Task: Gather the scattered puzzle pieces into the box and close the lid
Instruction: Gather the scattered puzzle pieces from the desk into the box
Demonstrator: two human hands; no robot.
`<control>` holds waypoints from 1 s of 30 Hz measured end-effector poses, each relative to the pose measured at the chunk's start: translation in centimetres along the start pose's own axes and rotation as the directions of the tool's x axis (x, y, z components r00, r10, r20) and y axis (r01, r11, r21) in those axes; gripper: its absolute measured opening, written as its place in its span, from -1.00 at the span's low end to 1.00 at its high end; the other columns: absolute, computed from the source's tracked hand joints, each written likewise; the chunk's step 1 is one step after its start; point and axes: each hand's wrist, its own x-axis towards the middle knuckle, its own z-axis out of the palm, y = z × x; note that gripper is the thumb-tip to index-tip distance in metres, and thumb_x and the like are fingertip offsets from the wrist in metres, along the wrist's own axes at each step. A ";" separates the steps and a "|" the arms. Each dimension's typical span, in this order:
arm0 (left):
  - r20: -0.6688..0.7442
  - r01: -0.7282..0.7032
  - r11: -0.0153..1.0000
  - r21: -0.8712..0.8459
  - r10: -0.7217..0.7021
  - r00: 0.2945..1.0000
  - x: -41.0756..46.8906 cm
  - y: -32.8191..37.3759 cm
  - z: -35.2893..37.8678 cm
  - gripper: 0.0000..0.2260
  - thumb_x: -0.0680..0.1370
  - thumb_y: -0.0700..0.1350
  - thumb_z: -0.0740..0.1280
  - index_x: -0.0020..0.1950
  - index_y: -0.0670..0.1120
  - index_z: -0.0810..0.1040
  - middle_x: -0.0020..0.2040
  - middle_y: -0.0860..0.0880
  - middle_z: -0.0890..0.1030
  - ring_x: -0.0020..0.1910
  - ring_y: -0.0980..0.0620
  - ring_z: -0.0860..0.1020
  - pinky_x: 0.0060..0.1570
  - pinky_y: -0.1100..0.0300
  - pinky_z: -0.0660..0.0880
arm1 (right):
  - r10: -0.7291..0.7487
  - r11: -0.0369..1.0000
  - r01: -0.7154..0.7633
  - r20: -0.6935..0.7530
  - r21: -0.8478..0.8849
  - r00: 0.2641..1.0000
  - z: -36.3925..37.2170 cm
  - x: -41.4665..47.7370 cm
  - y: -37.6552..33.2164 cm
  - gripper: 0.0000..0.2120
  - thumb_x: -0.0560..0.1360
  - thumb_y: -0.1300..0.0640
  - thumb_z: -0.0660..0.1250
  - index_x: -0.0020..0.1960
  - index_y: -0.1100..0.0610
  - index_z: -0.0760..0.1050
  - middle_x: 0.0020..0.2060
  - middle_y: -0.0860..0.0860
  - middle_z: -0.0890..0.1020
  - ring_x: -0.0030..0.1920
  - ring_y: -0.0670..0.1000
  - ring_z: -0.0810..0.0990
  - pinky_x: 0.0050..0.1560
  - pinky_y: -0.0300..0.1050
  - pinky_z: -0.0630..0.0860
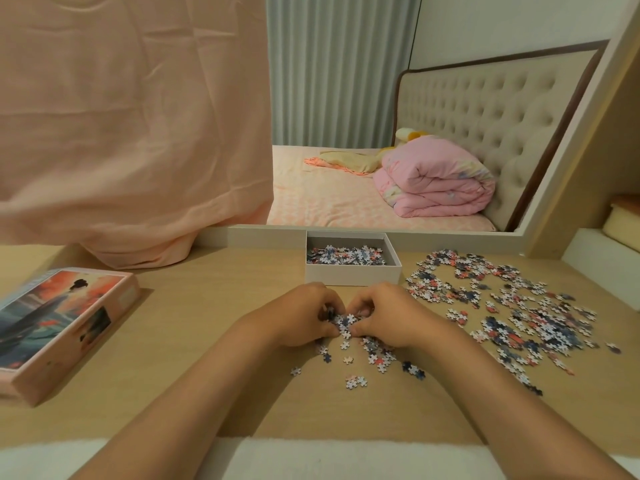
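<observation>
An open white box (352, 276) stands at the back of the wooden table and holds a layer of puzzle pieces. Just in front of it my left hand (300, 315) and my right hand (387, 315) are cupped together around a small heap of puzzle pieces (344, 323), fingers curled on them. A few loose pieces (374, 358) lie below the hands. A wide scatter of pieces (509, 306) covers the table to the right. The pink picture lid (59, 323) lies at the left, picture side up.
A large mirror behind the box reflects a bed with a pink quilt. A peach cloth (131, 133) hangs over the mirror's left part down to the table. A white shelf edge (602, 265) borders the table at the right.
</observation>
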 end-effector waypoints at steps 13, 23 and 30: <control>-0.167 0.106 0.950 -0.295 -0.160 0.973 0.5 -0.1 0.5 -0.91 0.45 -0.16 0.50 -0.07 -0.03 0.67 -0.25 0.07 0.65 -0.28 0.16 0.58 -0.22 0.30 0.52 | 0.111 0.881 -0.107 0.017 0.460 0.994 0.3 0.6 -0.1 -0.91 0.42 0.28 0.53 -0.09 0.16 0.70 -0.25 0.12 0.71 -0.38 0.01 0.62 -0.30 -0.11 0.62; -0.313 0.001 0.856 -0.517 -0.190 0.930 5.9 -0.8 -4.3 -0.90 0.45 -0.22 0.50 -0.11 -0.04 0.68 -0.18 -0.04 0.71 -0.15 0.02 0.67 -0.01 0.06 0.62 | 0.064 0.838 0.030 -0.152 0.545 0.986 -4.7 5.6 -1.0 -0.87 0.41 0.29 0.55 -0.05 0.21 0.67 -0.21 0.16 0.71 -0.30 0.05 0.66 -0.20 -0.08 0.68; -0.309 0.023 0.947 -0.320 -0.128 0.942 10.1 -1.8 -5.0 -0.89 0.50 -0.15 0.45 0.02 -0.08 0.69 -0.18 0.04 0.67 -0.23 0.09 0.60 -0.17 0.14 0.52 | -0.043 0.960 0.116 -0.276 0.254 0.960 -4.9 10.4 0.2 -0.92 0.48 0.11 0.49 -0.04 0.06 0.72 -0.25 -0.01 0.70 -0.33 -0.04 0.59 -0.20 -0.09 0.55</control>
